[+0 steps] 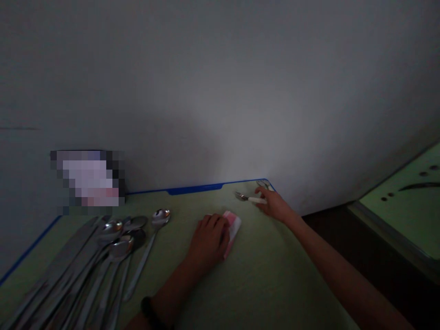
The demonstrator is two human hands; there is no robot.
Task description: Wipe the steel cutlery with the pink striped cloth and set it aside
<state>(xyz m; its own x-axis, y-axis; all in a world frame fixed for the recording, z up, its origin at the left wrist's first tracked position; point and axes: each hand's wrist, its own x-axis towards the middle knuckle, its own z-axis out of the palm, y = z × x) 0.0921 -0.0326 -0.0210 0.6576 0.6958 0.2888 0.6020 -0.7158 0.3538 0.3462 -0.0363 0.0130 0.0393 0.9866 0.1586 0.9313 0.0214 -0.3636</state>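
My left hand [210,236], with a dark band on its wrist, is closed over a folded pink-and-white cloth [233,229] on the tabletop. Its curled fingers cover part of the cloth. Farther right, my right hand [273,204] grips the handle end of a fork [252,199]. The fork has a pale handle, and its metal tines point left. Just behind the right hand, shiny metal pieces [263,184] lie at the table's far corner, partly hidden. A single metal spoon [151,243] lies left of my left hand, bowl away from me.
Several long-handled spoons [120,247] and flat metal utensils lie bunched at the left. Behind them stands a blurred-out object [89,176]. The pale green table [275,284] has a blue edge against a grey wall [220,91]. A green panel [409,206] stands at right.
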